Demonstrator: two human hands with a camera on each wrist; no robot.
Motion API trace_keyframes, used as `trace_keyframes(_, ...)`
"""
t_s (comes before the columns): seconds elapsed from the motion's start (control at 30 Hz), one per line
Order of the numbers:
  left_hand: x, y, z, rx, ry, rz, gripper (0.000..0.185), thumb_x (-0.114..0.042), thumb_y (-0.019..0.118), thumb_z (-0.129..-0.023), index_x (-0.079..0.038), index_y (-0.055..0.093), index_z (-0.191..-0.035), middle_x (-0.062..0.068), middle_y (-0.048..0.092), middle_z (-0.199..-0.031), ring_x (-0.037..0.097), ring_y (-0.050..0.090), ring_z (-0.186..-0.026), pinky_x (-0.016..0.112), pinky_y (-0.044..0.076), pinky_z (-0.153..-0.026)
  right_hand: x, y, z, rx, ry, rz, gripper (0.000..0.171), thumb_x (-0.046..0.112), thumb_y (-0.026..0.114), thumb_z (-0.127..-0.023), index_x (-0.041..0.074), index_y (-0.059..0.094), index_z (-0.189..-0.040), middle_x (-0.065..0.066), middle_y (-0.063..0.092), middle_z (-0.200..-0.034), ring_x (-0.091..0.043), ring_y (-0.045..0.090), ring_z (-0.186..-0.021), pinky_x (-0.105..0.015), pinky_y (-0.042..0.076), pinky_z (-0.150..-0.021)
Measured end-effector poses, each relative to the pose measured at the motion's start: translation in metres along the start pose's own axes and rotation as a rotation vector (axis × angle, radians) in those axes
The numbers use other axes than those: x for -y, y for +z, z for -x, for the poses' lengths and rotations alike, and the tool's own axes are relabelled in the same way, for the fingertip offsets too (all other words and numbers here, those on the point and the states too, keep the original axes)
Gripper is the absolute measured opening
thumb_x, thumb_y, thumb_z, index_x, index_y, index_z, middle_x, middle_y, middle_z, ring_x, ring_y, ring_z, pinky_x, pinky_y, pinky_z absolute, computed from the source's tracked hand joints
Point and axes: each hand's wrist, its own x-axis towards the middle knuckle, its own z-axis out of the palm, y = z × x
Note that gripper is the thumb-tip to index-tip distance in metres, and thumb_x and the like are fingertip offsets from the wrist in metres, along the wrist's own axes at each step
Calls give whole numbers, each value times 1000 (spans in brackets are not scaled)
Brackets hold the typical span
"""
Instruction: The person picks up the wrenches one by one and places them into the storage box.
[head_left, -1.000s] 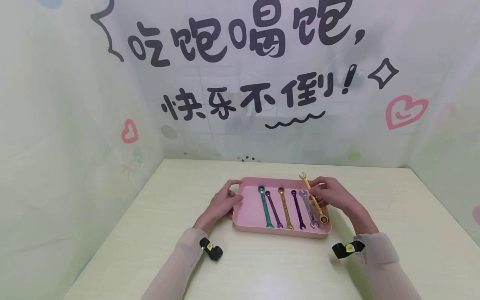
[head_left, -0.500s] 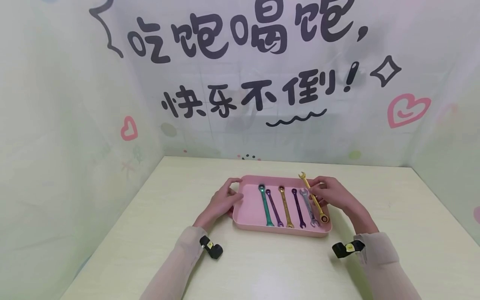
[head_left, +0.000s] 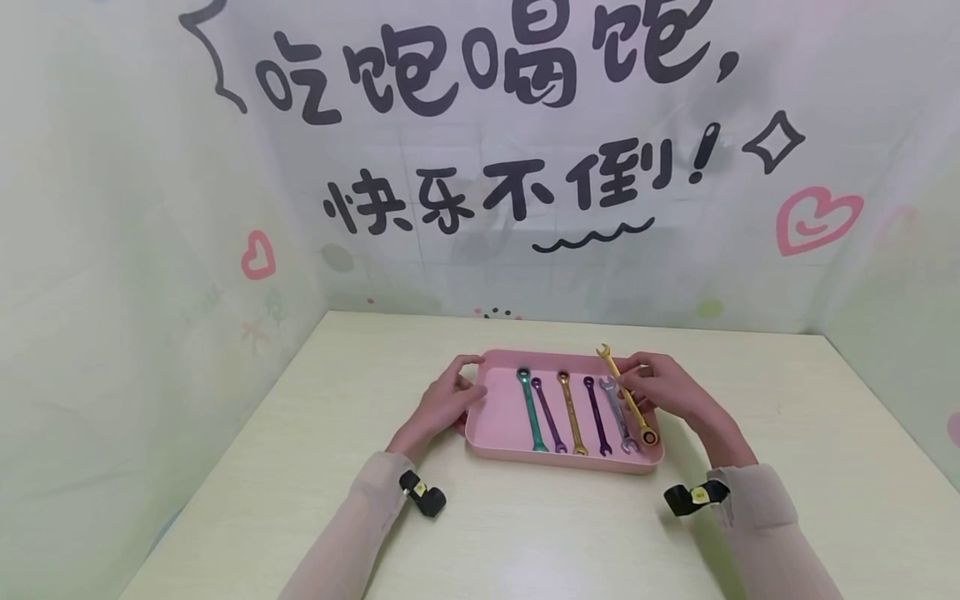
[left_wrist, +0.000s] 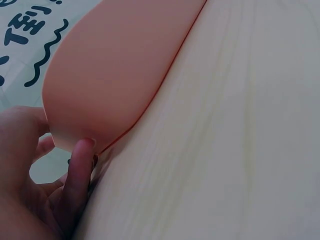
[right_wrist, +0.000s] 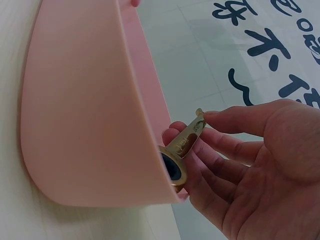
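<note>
A pink tray (head_left: 495,421) holds a row of wrenches: teal (head_left: 532,412), purple (head_left: 551,417), gold (head_left: 573,414), dark purple (head_left: 597,418) and silver (head_left: 617,414). My left hand (head_left: 442,402) grips the tray's left end, thumb over the rim and other fingers outside and below. In the left wrist view, those fingers press the tray's outer wall (left_wrist: 110,70). At the right end, my right hand (head_left: 663,386) pinches another gold wrench (head_left: 628,398), slanted over the back rim. Its ring end (right_wrist: 173,167) lies inside the near right corner in the right wrist view.
The pale wooden table (head_left: 540,533) extends around the tray on all sides. Behind it hangs a printed cloth backdrop (head_left: 450,283) with large dark lettering, and similar cloth walls stand left and right. A black camera is strapped on each wrist.
The head view has tilted slightly, so the tray appears a touch higher. Both hands keep their holds, and the wrenches stay in place.
</note>
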Motion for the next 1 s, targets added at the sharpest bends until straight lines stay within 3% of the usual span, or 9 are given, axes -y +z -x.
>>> trace_keyframes(1.0,1,2,-2,0,-2,9,51,-30,65,-98,-36,49,-146,12,66,-109,19,64,-66,25,53,-47,-2,2,-3,-1,-4,12,38,18,56,-104,-7,56,-132,-20,69,-108,-21,62,-83,-28,58,-68)
